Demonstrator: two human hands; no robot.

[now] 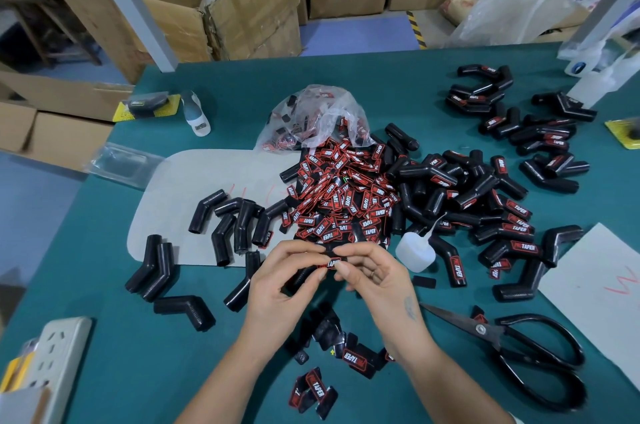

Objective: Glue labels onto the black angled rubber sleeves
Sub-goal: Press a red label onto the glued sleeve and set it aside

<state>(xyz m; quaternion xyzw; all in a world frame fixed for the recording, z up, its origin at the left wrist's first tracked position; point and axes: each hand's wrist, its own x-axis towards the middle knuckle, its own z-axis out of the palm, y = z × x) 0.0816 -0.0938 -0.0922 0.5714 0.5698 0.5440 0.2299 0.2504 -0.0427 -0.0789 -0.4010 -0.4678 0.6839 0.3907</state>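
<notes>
My left hand (285, 279) and my right hand (372, 271) meet above the green table, both pinching one small black-and-red label (332, 262). A black angled sleeve (300, 279) lies under my left fingers; whether I grip it I cannot tell. Behind my hands lies a big heap of labels (341, 196). Plain black sleeves (235, 219) lie to the left on a grey sheet. Labelled sleeves (498, 215) pile up to the right. A small white glue bottle (415, 252) stands just right of my right hand.
Large black scissors (533, 351) lie at the right near the front edge. Loose labels (341, 351) are scattered between my forearms. A white power strip (52, 361) sits front left, a clear bag (311, 115) behind the heap, white paper (599, 288) at right, cardboard boxes beyond the table.
</notes>
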